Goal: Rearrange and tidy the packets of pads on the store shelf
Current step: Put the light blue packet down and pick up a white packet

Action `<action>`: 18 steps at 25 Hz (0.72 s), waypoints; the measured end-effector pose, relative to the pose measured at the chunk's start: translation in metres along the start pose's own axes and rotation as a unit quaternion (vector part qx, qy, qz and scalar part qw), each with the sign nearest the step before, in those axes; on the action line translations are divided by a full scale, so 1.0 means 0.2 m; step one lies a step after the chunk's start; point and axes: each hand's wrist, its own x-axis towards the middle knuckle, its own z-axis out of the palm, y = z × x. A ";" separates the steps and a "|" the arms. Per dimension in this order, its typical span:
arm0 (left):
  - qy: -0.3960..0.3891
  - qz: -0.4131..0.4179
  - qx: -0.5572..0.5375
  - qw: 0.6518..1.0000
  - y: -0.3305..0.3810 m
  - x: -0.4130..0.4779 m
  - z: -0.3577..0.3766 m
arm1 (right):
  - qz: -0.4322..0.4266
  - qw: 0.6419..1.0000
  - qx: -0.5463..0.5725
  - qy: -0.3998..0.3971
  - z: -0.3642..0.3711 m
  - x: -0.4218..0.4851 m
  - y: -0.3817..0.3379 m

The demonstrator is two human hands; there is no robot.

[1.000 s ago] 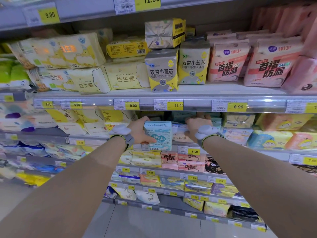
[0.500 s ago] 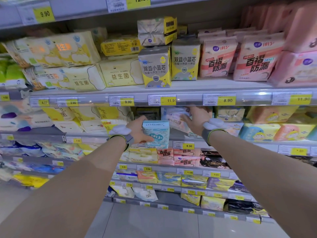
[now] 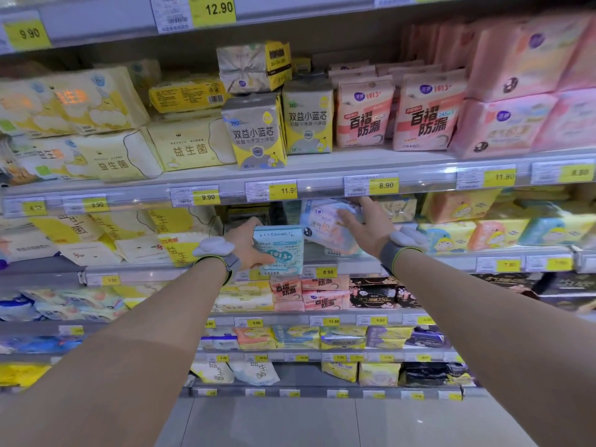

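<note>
My left hand [image 3: 246,243] grips a light blue packet of pads [image 3: 279,250] upright at the front edge of the second shelf [image 3: 354,264]. Just to its right, my right hand [image 3: 367,227] holds a pale pink and white packet [image 3: 325,225], tilted and lifted under the shelf above. Both wrists wear grey bands with a white device. The space behind the two packets is dark and mostly hidden.
Yellow packets [image 3: 180,146] and grey-yellow packets [image 3: 258,133] fill the upper shelf, with pink packets [image 3: 429,114] to the right. Cartoon-printed packets [image 3: 477,233] stand right of my right hand. Lower shelves [image 3: 322,321] hold more packets; floor tiles [image 3: 322,421] lie below.
My right hand has risen and pulled the pale pink packet up and forward from the shelf. The left hand keeps the blue packet in nearly the same spot.
</note>
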 end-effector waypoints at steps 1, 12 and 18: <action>0.000 0.001 0.004 1.000 0.00 0.01 0.00 | 0.001 1.000 0.002 0.002 -0.02 -0.01 0.02; 0.035 -0.049 0.085 0.995 0.10 0.20 0.05 | 0.045 0.999 0.028 0.008 -0.14 -0.07 0.18; 0.016 -0.033 0.096 0.995 0.11 0.31 0.12 | 0.063 0.998 0.019 0.004 -0.16 -0.07 0.23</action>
